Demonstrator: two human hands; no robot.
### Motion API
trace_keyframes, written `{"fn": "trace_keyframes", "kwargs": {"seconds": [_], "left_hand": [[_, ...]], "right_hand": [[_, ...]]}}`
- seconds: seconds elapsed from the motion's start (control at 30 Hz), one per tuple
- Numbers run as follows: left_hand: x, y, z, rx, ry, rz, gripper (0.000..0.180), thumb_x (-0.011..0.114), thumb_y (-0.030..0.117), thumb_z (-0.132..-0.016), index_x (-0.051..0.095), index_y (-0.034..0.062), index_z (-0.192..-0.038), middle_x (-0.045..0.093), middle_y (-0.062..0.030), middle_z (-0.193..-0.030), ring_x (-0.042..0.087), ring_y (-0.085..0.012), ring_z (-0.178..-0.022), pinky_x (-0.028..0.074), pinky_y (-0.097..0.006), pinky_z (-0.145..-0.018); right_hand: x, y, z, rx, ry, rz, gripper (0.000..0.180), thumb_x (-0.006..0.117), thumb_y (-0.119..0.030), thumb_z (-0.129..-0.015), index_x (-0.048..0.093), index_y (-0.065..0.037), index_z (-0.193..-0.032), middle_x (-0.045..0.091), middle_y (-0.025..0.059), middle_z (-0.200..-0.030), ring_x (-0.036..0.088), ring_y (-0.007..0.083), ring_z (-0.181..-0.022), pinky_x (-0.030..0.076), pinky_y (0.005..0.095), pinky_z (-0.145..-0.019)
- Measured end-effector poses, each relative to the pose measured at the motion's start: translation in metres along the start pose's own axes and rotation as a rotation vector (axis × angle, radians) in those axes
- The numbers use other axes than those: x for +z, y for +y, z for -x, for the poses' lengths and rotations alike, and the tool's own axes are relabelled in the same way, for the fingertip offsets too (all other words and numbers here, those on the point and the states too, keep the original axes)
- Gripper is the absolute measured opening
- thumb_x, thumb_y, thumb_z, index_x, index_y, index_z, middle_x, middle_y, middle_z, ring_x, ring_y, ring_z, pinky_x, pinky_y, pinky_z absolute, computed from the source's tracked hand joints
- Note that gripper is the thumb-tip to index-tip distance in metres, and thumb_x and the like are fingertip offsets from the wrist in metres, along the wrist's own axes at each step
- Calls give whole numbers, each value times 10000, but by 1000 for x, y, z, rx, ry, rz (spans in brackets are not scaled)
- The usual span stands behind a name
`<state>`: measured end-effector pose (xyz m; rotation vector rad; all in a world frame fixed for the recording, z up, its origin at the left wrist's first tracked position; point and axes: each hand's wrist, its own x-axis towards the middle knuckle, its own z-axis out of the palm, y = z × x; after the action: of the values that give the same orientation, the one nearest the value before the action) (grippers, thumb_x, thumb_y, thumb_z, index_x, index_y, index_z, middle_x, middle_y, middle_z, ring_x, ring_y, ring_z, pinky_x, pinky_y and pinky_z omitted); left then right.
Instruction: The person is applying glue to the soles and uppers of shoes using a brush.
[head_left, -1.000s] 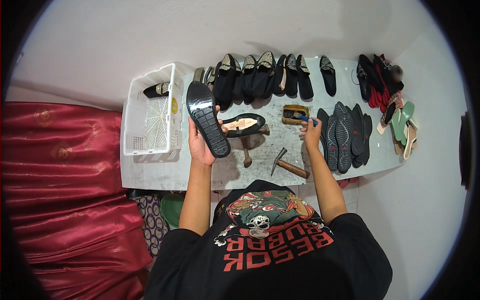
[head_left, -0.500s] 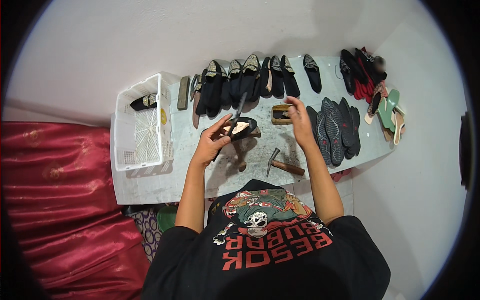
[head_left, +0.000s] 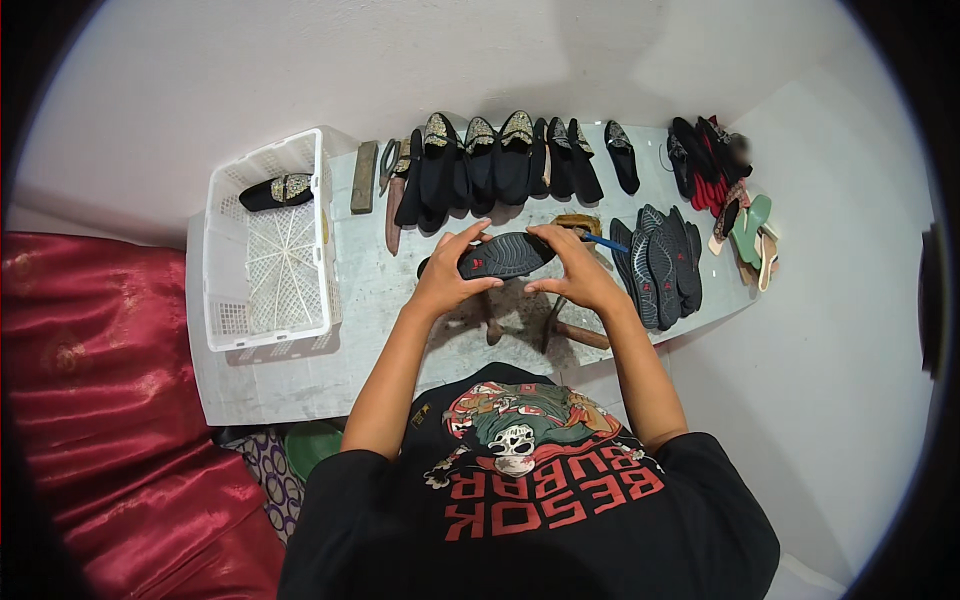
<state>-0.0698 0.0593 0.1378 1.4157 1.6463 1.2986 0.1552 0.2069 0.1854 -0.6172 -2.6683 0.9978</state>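
Note:
A black shoe sole (head_left: 508, 256), its ridged tread facing up, lies level between my two hands above the middle of the table. My left hand (head_left: 452, 272) grips its left end, thumb below and fingers above. At the other end my right hand (head_left: 578, 268) has thumb and fingers round the edge. Under the sole, a wooden stand (head_left: 494, 332) shows only in part; whatever sits on top is hidden. Just beyond my right hand is a yellowish container (head_left: 577, 221) with a blue-handled tool (head_left: 606, 241) leaning at it. A hammer (head_left: 580, 335) lies nearer me, partly covered by my right arm.
Black shoes with glittery uppers (head_left: 480, 160) line the table's back. Several loose soles (head_left: 657, 270) lie at right, near green-and-tan shoe pieces (head_left: 750, 235). A white basket (head_left: 325, 250) holding one shoe (head_left: 276, 193) stands left, beside a block (head_left: 364, 178) and scissors (head_left: 388, 165).
The sole, earlier edge-on in my left hand beside an upturned shoe, is now flat with tread up. My right hand has moved left onto it. The blue-handled tool now shows by the container.

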Motion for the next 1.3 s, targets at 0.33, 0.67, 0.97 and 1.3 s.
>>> {"fn": "trace_keyframes", "kwargs": {"seconds": [0.33, 0.67, 0.97, 1.3], "left_hand": [[-4, -32, 1, 103, -22, -88, 949, 929, 225, -656, 519, 161, -1509, 682, -97, -1252, 590, -290, -1144, 477, -403, -1041], [-14, -53, 10, 172, 42, -189, 957, 931, 270, -653, 512, 134, -1503, 636, -118, -1327, 562, -320, -1192, 447, -426, -1069], [-54, -74, 54, -87, 56, -200, 953, 915, 129, -668, 486, 149, -1518, 616, -97, -1323, 549, -311, -1259, 431, -416, -1112], [-52, -77, 54, -73, 69, -119, 712, 853, 53, -738, 605, 79, -1405, 603, -110, -1266, 597, -292, -1190, 460, -369, -1068]], "right_hand": [[15, 8, -19, -44, -15, 109, 745, 899, -184, -682, 581, -72, -1346, 592, 138, -1358, 518, 362, -1240, 430, 446, -1082], [26, 17, -33, -68, -69, 98, 628, 875, -165, -702, 634, -66, -1273, 606, 116, -1335, 519, 353, -1241, 435, 450, -1085], [27, 18, -30, -77, -45, 69, 594, 872, -140, -708, 635, -71, -1249, 614, 111, -1339, 523, 348, -1238, 434, 447, -1084], [24, 29, -24, -62, -20, 42, 570, 881, -127, -694, 652, -76, -1213, 620, 102, -1379, 531, 330, -1234, 443, 439, -1071]]}}
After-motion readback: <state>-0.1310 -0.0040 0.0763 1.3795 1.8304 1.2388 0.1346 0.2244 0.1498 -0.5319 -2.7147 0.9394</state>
